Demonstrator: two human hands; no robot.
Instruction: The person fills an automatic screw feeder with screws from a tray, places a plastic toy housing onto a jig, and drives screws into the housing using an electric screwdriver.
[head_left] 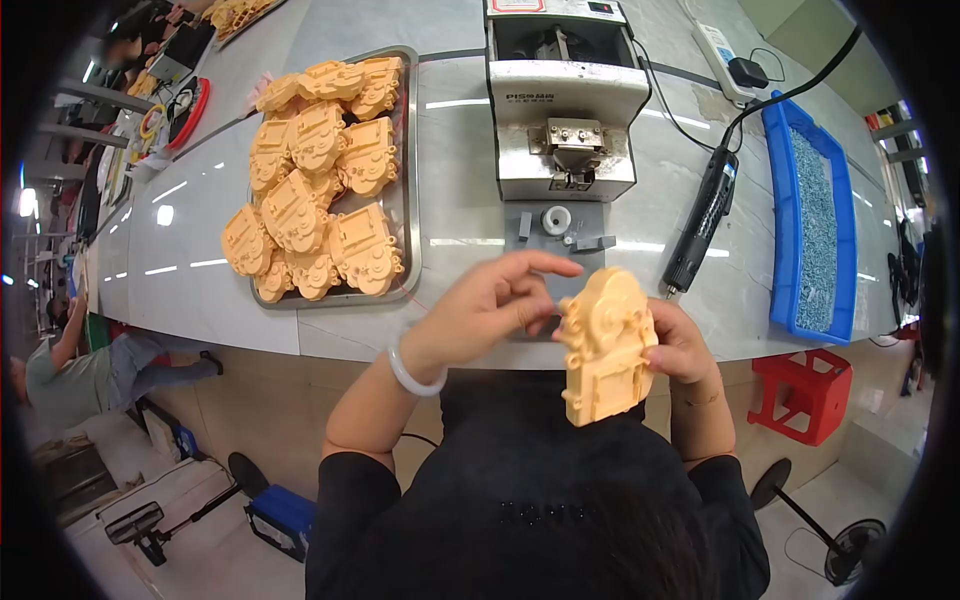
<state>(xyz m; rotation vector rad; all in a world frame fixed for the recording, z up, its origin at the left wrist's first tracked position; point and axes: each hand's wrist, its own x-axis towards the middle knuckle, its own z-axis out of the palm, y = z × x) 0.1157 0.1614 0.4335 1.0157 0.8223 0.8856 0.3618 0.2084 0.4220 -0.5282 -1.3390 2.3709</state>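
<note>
My right hand (pixel 682 342) grips a pale orange moulded plastic housing (pixel 608 350) by its right side, holding it up and tilted in front of my body at the table edge. My left hand (pixel 492 308) is just left of the housing, index finger stretched out towards its top and the other fingers loosely bent. Nothing shows between those fingers; whether a fingertip touches the housing I cannot tell. Behind the hands, a grey fixture plate (pixel 590 215) carries a white round piece (pixel 556 220) and small grey blocks.
A metal tray (pixel 408 200) heaped with similar housings (pixel 315 140) stands at left. A screw feeder machine (pixel 565 110) sits at centre back. Right of it lie an electric screwdriver (pixel 703 220), a power strip (pixel 722 60) and a blue tray (pixel 852 250) of small teal pieces. A red stool (pixel 805 395) is below.
</note>
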